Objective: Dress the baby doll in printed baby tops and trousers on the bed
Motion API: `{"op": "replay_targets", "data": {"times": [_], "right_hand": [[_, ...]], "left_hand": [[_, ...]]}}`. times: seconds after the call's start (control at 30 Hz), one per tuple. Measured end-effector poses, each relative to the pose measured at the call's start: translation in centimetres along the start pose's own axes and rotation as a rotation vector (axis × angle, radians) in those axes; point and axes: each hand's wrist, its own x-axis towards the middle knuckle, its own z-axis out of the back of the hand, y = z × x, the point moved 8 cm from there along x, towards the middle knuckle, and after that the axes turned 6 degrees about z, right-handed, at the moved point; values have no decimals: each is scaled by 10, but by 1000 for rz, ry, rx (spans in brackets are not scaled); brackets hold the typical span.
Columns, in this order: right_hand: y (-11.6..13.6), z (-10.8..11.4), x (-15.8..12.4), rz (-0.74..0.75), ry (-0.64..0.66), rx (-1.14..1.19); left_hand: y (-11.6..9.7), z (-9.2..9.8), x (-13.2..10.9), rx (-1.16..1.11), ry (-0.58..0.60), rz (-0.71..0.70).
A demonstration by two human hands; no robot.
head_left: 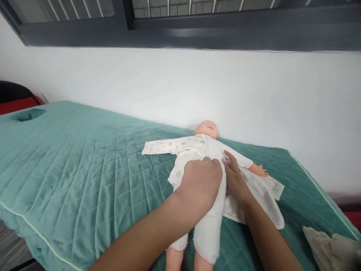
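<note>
The baby doll [214, 146] lies on the bed [84, 162], printed jacket [191, 145] half on, and I judge I'm adjusting it, left hand [201, 178] curled, right hand [235, 178] part-open, any grip hidden, the next move calling for gentle handling of its loose half [261, 197].

the left hand [203, 180] covers part of the doll's [208, 129] middle, and its fingertips curl out of sight, so whether they pinch any fabric is hard to tell. the right hand [235, 178] hides some of the cloth beneath it. no doll's hand shows past the cuff of the patterned sleeve [159, 146], whose small print is too faint to read. the bottom edge cuts off the doll's lower legs and both forearms. the crumpled cloth [328, 244] is blurred and cropped at lower right; the window [180, 30] runs out at the top.
</note>
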Motion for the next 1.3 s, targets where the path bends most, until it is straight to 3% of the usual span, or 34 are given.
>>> {"op": "replay_targets", "data": {"times": [0.13,0.3,0.57,0.8,1.1,1.3], "right_hand": [[-1,-1,-2,-48,14,-18],[-1,0,-3,-48,-3,-37],[-6,0,1,-13,19,-48],[-7,0,0,-23,16,-67],[-3,0,-1,-24,5,-55],[-2,0,-2,-31,1,-47]], "left_hand": [[6,14,-8,24,1,-16],[22,27,-33,34,168,29],[21,19,-45,90,338,72],[19,25,-51,-13,239,-3],[0,32,-61,-115,254,-136],[5,29,-49,-46,174,-188]]}}
